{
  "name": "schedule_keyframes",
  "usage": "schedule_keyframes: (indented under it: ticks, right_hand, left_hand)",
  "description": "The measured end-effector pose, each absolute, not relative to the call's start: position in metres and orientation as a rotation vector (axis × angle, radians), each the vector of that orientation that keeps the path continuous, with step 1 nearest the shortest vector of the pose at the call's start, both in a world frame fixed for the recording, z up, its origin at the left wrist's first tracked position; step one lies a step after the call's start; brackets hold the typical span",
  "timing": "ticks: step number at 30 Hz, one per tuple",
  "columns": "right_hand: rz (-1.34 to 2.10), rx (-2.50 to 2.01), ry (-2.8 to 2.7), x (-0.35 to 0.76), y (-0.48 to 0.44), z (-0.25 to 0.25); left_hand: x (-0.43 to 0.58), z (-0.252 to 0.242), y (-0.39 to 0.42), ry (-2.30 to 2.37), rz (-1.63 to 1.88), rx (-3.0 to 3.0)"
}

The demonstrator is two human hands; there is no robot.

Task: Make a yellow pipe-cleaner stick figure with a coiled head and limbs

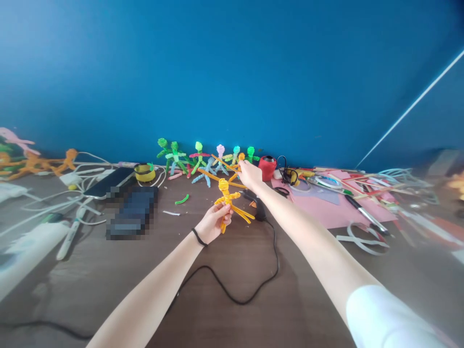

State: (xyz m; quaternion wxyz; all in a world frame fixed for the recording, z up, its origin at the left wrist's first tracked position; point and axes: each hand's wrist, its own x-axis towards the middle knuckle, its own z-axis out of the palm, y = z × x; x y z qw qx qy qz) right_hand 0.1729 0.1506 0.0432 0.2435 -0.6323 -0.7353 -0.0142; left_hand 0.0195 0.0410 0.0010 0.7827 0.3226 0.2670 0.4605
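Note:
My left hand (217, 215) pinches a yellow-orange pipe-cleaner figure (224, 191) by its lower body, holding it upright above the table. The figure has a coiled head and short wound arms; straight strands stick out to the right. Farther back, my right hand (250, 174) is closed on a second orange pipe-cleaner figure (241, 157), whose coiled head shows above the fingers. Long orange strands (217, 178) stretch left from that hand. Along the wall behind stand several pipe-cleaner figures, among them a green figure (174, 152) and a pink-armed one (198, 153).
A black glue gun (260, 210) with a trailing cable (239, 302) lies right of my left hand. Dark phones (132, 210) and white cables are at left, with yellow tape (145, 173). Pink sheets (319, 208), a marker (366, 215) and a red object (267, 168) lie right.

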Motion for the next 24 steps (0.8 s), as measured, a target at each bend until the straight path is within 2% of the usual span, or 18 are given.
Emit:
schedule_keyframes:
  ticks: [8,13,17,21,24]
  right_hand:
    - [-0.188,-1.721,-2.116,0.171,0.150,0.035]
    - [-0.324,-1.569,-2.119,0.177,0.139,0.067]
    - [-0.409,-1.171,-2.018,0.191,0.109,0.106]
    - [-0.376,-1.003,-1.923,0.214,0.061,0.120]
    - [-0.260,-1.034,-1.965,0.234,0.027,0.101]
  left_hand:
    - [0.019,0.000,0.039,0.574,0.992,0.709]
    - [0.018,-0.001,0.039,0.566,0.987,0.673]
    - [0.018,-0.001,0.039,0.578,1.005,0.651]
    - [0.019,0.000,0.038,0.578,1.025,0.636]
    - [0.018,0.000,0.038,0.561,1.050,0.630]
